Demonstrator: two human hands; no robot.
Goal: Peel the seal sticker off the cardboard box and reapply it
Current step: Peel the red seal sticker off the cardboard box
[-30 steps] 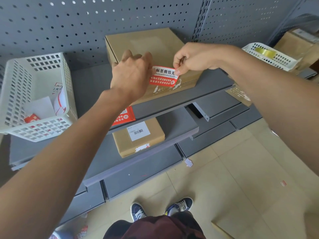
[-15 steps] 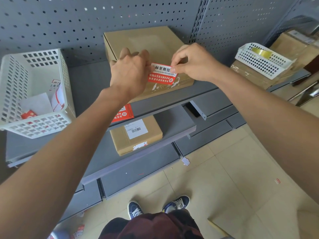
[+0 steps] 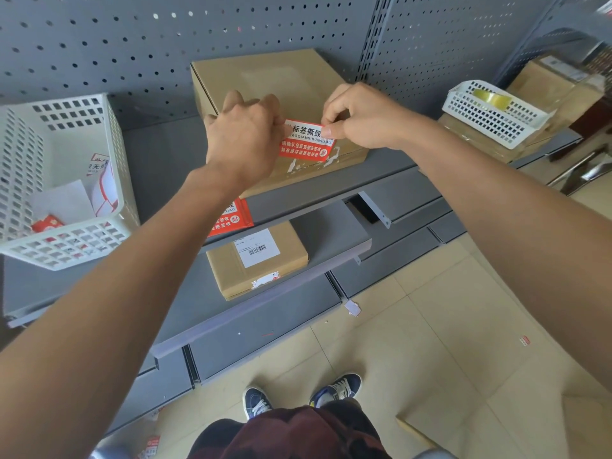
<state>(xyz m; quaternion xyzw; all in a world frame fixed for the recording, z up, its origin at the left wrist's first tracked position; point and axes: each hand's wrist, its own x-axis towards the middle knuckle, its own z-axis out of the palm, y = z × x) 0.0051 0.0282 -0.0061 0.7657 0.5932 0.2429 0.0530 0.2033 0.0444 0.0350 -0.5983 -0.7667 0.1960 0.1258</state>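
Flat brown cardboard box (image 3: 281,84) on grey shelf, your left hand (image 3: 243,137) and right hand (image 3: 359,115) pinching red-and-white seal sticker (image 3: 306,142) at its front edge.

The flat brown cardboard box (image 3: 281,84) sat on the grey metal shelf (image 3: 159,160), a white plastic lattice basket (image 3: 112,180) at its nine o'clock, a smaller cardboard parcel (image 3: 258,263) one shelf below at six o'clock.
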